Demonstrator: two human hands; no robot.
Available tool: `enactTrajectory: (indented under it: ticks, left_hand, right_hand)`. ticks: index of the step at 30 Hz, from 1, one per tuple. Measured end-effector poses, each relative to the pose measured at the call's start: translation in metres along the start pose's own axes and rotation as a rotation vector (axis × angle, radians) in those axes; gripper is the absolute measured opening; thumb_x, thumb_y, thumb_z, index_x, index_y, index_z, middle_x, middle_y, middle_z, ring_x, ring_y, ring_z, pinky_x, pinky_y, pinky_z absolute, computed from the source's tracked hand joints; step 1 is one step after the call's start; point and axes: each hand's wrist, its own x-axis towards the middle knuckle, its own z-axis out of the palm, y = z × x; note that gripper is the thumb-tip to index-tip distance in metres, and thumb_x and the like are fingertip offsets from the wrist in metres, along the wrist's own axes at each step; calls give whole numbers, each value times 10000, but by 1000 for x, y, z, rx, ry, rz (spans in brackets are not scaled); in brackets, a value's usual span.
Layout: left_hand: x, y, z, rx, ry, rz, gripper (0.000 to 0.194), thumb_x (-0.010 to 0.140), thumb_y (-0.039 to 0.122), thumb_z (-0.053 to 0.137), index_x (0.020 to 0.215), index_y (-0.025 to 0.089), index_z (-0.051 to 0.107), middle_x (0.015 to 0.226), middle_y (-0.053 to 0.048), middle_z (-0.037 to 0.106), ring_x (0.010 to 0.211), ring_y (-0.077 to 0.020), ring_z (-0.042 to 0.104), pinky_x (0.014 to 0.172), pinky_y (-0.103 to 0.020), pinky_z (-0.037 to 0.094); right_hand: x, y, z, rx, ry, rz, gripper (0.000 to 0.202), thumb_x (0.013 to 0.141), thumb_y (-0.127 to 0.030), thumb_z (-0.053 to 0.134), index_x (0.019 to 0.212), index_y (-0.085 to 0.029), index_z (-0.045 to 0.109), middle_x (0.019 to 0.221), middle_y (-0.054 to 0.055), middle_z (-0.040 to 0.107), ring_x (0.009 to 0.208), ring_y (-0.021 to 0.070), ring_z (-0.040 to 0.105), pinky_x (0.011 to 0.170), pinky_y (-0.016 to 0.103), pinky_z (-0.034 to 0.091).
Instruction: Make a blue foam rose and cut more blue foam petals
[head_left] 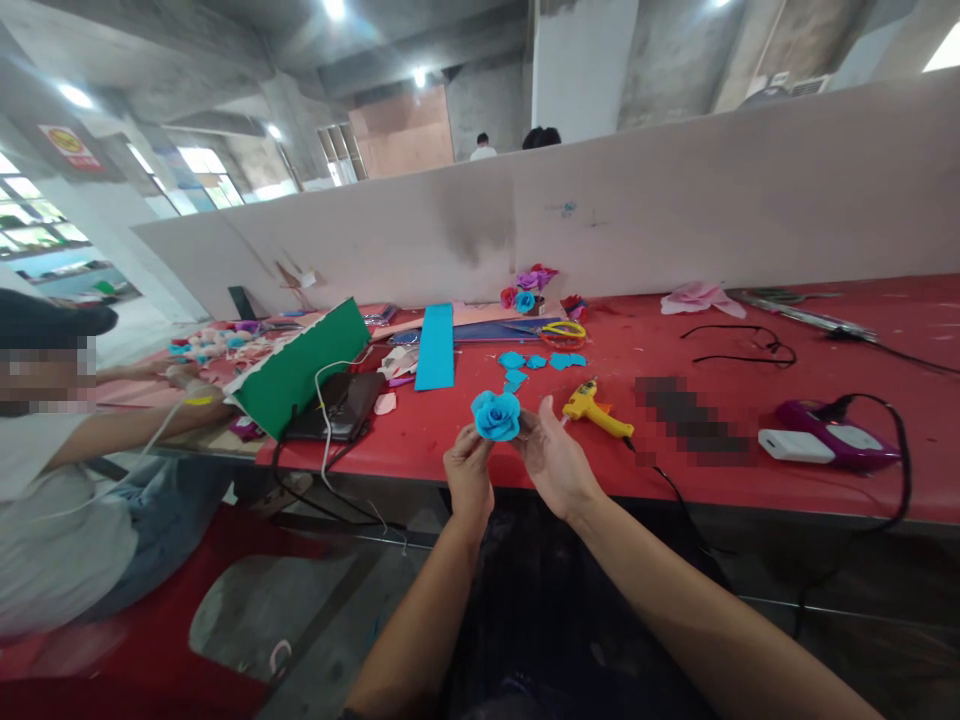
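A blue paper rose [496, 415] is held up over the front edge of the red table [720, 400]. My left hand [469, 468] pinches it from below at its left side. On the right, my right hand [556, 458] has its fingers behind the petals and its thumb raised apart from them; the fingertips are partly hidden by the flower. Loose blue petals [513, 360] lie just beyond the rose. A yellow glue gun [598, 408] rests right of my right hand, its nozzle toward the hand.
A blue paper strip [435, 346], yellow-handled scissors [564, 334], paper flowers [525, 290] and glasses [742, 343] lie farther back. At right sits a purple device [840, 436] with a cable. A green board [304, 370] stands at left, beside a seated person [67, 500].
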Motion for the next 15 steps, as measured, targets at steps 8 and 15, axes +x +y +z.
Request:
enactTrajectory:
  ticks: [8,15]
  left_hand:
    - [-3,34,13,-409,48,-474,334,577,300,858,855,155,742,662,10,628,544,-35,507,542,-165,401]
    - [-10,46,19,-455,31,-664,251,700,265,774,916,158,703,788,-22,692,659,-85,625,642,-191,504]
  right_hand:
    - [-9,1,-6,-517,196,-340,268,924,-383,516,1093,-255,680,1171,56,685,1129,224,597,1008,417,424]
    - [-21,4,-5,-1368,-12,-770,496,948,-234,426,1441,-280,401,1493,34,423,1400,252,317,1110,502,308]
